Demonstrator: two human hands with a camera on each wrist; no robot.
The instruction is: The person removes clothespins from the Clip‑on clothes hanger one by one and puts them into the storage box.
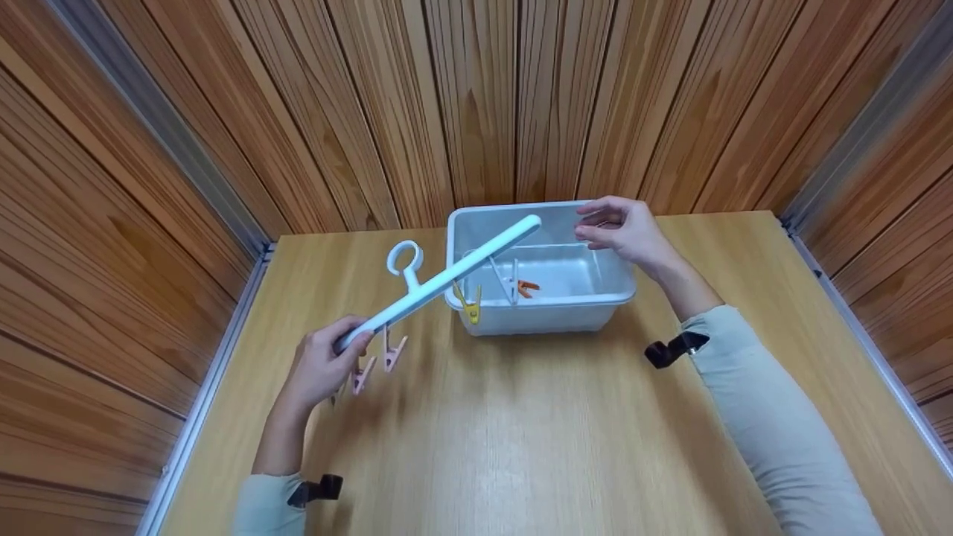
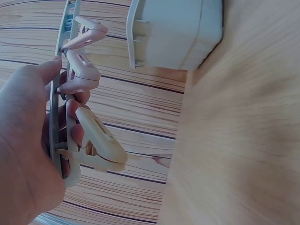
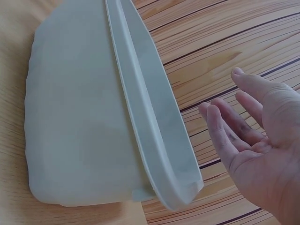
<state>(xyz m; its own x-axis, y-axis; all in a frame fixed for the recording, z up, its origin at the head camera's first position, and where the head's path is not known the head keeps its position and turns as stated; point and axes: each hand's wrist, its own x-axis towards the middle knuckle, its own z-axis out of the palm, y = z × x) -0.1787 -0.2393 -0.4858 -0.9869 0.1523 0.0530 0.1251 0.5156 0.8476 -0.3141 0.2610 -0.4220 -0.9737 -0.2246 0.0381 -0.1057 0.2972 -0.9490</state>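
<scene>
Support: single-ended; the left grip (image 1: 324,365) carries the light blue hanger (image 1: 461,268) at one end, so a slackened hold could let the far end drop into the bin (image 1: 536,318).
Yellow clip (image 1: 471,308): hangs beyond the left grip, overlapping the near rim in the head view; drawing the bar back could snag it. Contact: cannot be told.
Orange clip (image 1: 526,286): inside the bin, below and left of the right grip (image 1: 622,229); a reach could bump the white clip (image 1: 511,289) hanging nearby.
Cream clip (image 2: 102,136): just beside the left fingers; regripping could knock it loose.
Left grip: narrow, holding the hanger's end.
Right grip: wide, fingers loosely bent, holding nothing, at the bin's right side.
Hanger position: runs from inside the left grip, slanting away rightward; free end left of the right grip, apart from it.
</scene>
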